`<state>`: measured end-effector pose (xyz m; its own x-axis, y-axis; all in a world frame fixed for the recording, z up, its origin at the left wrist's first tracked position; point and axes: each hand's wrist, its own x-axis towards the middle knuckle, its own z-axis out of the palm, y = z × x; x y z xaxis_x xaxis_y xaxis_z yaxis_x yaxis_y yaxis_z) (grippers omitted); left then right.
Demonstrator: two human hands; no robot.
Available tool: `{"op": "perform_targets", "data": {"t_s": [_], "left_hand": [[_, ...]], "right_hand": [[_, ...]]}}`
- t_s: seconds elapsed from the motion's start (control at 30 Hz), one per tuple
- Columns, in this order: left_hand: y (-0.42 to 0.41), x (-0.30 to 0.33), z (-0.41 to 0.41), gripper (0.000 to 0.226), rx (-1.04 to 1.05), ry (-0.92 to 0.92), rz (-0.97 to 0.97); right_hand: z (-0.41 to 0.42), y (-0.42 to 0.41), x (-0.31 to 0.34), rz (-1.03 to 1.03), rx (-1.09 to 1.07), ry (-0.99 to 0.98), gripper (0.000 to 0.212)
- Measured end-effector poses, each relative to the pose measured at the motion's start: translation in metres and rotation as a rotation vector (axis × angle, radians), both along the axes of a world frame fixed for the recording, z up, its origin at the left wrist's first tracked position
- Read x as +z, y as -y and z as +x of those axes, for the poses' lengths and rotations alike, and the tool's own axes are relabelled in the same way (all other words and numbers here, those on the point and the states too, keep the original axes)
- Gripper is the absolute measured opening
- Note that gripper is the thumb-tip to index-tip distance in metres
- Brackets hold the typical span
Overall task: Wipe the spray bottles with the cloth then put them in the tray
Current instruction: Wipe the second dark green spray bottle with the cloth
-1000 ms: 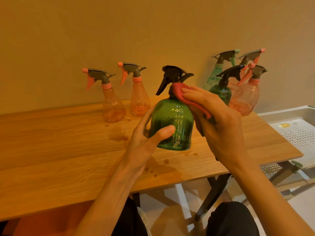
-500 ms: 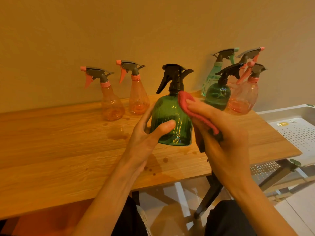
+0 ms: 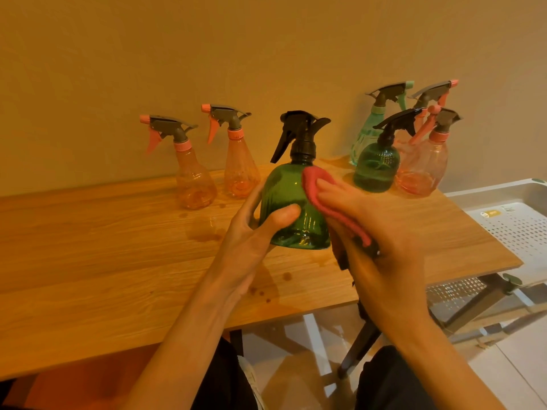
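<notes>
Fingers (image 3: 327, 189) pressing pink cloth (image 3: 318, 187) on green bottle (image 3: 291, 211), labels unreadable

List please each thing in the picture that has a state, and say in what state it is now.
dark green bottle: upright, gripped, being wiped
left hand: grips the dark green bottle
right hand: presses the red cloth on that bottle
two orange bottles: standing at the back left, untouched
four bottles: standing clustered at the back right
table: has wet spots
white tray: holds no bottle in its visible part
</notes>
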<state>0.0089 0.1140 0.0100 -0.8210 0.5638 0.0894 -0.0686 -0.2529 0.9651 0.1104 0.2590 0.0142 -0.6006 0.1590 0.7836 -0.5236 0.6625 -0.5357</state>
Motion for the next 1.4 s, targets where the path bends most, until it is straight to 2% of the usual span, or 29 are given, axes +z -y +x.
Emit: {"op": "perform_targets", "data": {"t_s": [0.3,0.5,0.73,0.9,1.0,1.13,1.27,1.4], "left_hand": [[-0.001,-0.002,0.000,0.079,0.034,0.077,0.016],[-0.004,-0.003,0.005,0.069,0.061,0.077,0.014],[-0.007,0.000,0.009,0.086,0.068,0.053,0.007],[-0.008,-0.002,0.010,0.079,0.081,0.071,0.023],[-0.007,-0.002,0.011,0.074,0.046,0.073,0.037],[-0.006,-0.002,0.012,0.062,0.039,0.088,0.055],[-0.006,0.000,0.009,0.062,0.062,0.085,0.062],[-0.005,-0.001,0.007,0.061,0.083,0.070,0.049]], "right_hand": [[0.026,0.013,-0.033,0.095,0.037,0.040,0.035],[0.017,0.011,-0.024,-0.040,0.000,0.012,0.033],[0.019,0.016,-0.030,0.017,-0.009,0.042,0.036],[0.021,0.015,-0.032,0.191,-0.057,0.014,0.031],[0.002,0.006,-0.016,0.101,-0.071,0.028,0.045],[-0.017,-0.003,0.009,-0.039,-0.072,-0.009,0.036],[-0.002,0.011,-0.009,0.056,-0.093,0.000,0.045],[0.022,0.022,-0.036,0.129,-0.082,0.046,0.040]]}}
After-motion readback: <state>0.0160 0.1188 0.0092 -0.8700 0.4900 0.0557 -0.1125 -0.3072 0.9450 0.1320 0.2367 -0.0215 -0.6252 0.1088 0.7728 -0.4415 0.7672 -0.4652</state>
